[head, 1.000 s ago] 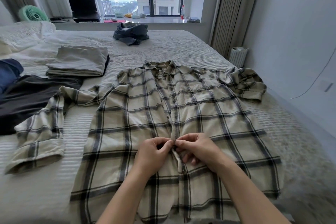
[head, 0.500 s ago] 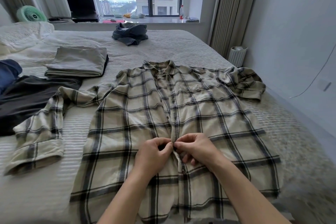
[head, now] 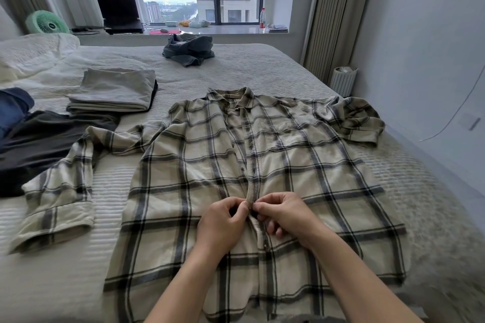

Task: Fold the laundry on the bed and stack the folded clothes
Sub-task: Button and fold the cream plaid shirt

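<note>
Head view: plaid shirt lies spread front-up on the bed. Left hand and right hand pinch its button placket, seemingly at a button; folded grey clothes sit far left.

body: two bare forearms | left grip, right grip: no sleeves, rings or watch

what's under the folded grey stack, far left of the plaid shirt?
A dark layer shows along the right edge of the folded grey stack, under the grey pieces. Below that is the bed cover. What the dark item is cannot be told; the stack covers it.
</note>
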